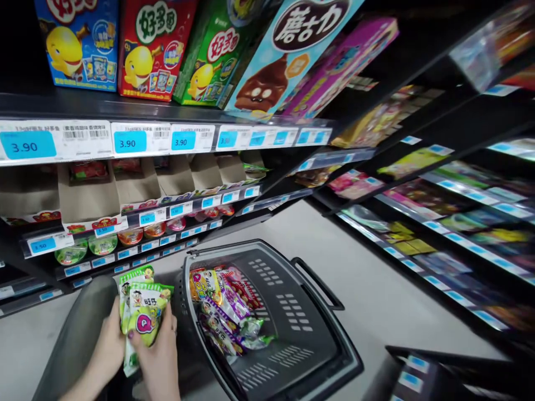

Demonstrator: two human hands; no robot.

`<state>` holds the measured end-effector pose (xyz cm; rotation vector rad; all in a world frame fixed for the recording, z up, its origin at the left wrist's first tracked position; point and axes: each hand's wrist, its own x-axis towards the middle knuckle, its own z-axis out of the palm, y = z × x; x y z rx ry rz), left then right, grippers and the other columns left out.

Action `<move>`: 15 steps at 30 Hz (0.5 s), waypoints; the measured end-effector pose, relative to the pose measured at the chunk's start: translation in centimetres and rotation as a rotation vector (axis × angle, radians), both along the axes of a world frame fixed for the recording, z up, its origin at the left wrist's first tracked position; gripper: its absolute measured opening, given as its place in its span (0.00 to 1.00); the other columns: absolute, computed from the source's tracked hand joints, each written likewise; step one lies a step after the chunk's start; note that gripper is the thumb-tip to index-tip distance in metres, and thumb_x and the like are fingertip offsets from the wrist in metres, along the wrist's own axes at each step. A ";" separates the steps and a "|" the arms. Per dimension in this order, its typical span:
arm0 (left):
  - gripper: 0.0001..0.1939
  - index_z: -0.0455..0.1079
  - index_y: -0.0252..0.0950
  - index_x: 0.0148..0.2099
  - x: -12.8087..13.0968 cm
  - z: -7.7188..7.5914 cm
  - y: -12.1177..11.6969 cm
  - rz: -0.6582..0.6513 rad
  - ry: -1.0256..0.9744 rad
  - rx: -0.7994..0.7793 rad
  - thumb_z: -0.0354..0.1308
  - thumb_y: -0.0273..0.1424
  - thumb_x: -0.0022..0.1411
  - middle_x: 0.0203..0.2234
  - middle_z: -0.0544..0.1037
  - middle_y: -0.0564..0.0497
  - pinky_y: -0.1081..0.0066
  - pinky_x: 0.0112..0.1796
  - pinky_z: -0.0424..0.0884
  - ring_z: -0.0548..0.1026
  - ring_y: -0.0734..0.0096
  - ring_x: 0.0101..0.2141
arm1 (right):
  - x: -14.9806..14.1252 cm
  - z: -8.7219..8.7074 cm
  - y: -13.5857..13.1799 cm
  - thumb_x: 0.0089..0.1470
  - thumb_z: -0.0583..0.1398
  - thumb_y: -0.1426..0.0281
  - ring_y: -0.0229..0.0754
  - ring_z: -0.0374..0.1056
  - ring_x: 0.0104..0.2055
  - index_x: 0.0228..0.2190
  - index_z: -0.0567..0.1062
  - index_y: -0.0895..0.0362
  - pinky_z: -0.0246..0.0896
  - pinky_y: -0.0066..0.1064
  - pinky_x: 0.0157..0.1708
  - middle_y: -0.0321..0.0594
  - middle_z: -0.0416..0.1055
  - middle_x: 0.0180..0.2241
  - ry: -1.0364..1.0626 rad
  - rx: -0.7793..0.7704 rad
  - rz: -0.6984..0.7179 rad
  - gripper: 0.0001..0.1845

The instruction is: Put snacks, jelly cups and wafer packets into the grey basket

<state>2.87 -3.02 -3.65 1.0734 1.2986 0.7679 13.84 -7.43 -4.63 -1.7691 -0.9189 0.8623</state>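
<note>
Green packets [147,303], clasped in left hand [112,333] and right hand [159,341] at eight o'clock, are best pressed together evenly.

Left hand [112,329], right hand [157,341]: both ungloved, forearms [87,380] bare. Right thumbnail [131,334] dark purple, looks painted. Small dark mark [174,329] on a right finger, ring or nail unclear. Smooth dark grey-green trouser leg [81,328].

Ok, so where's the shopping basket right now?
In the head view, the shopping basket is at lower centre, just right of the person's right hand and the green packets.
</note>
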 end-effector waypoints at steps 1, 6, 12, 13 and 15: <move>0.29 0.59 0.39 0.54 0.2 0.2 0.1 -0.016 0.052 0.003 0.59 0.28 0.48 0.40 0.78 0.45 0.66 0.39 0.70 0.75 0.56 0.40 | 0.3 -0.4 0.4 0.35 0.66 0.60 0.57 0.57 0.54 0.55 0.57 0.61 0.53 0.44 0.52 0.54 0.60 0.53 0.091 0.019 -0.015 0.47; 0.30 0.63 0.39 0.50 1.2 0.7 1.1 -0.009 -0.034 -0.046 0.63 0.26 0.41 0.42 0.78 0.47 0.67 0.40 0.69 0.74 0.54 0.42 | 3.8 -0.4 2.4 0.40 0.64 0.60 0.41 0.68 0.34 0.40 0.70 0.54 0.64 0.29 0.34 0.39 0.71 0.37 0.864 0.065 -0.072 0.24; 0.43 0.56 0.32 0.58 0.3 -1.4 2.7 0.050 -0.388 -0.555 0.64 0.25 0.36 0.33 0.81 0.47 0.62 0.39 0.70 0.77 0.54 0.36 | 8.1 1.2 1.9 0.46 0.61 0.61 0.24 0.39 0.14 0.32 0.71 0.55 0.36 0.17 0.12 0.25 0.53 0.20 1.556 0.262 0.030 0.12; 0.43 0.57 0.31 0.57 -0.4 -2.3 2.8 0.026 -0.394 -0.591 0.64 0.24 0.35 0.32 0.81 0.47 0.63 0.38 0.70 0.77 0.54 0.35 | 8.3 1.3 1.7 0.49 0.59 0.61 0.23 0.35 0.13 0.33 0.70 0.54 0.33 0.17 0.11 0.25 0.51 0.20 1.585 0.313 0.016 0.11; 0.38 0.63 0.30 0.53 -2.3 -4.6 3.1 -0.088 -0.415 -0.716 0.64 0.24 0.34 0.29 0.81 0.46 0.61 0.36 0.71 0.77 0.51 0.33 | 8.4 1.5 1.4 0.54 0.54 0.61 0.24 0.31 0.12 0.35 0.69 0.53 0.28 0.17 0.11 0.24 0.49 0.19 1.599 0.383 -0.015 0.10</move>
